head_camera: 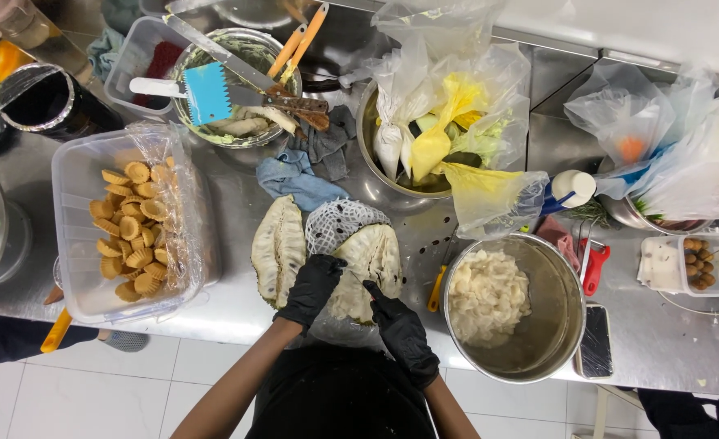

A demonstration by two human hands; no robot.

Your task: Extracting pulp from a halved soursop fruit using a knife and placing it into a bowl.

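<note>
A large pale fruit lies split on the steel counter [237, 305]: one half [279, 248] to the left, the other half [371, 264] to the right with white foam netting [339, 221] behind it. My left hand [311, 289], in a black glove, rests between the halves, fingers curled against the right half's edge. My right hand [397, 325], also black-gloved, presses on the lower part of the right half. Whether either hand holds a small tool is hidden.
A metal pot [556, 325] of pale fruit flesh stands right of my hands. A clear tub [79, 236] of small fluted orange cups sits left. Behind are a bowl [237, 85] with knife and blue scraper, a pot of plastic bags [449, 122], cloths [306, 167], a phone [597, 341].
</note>
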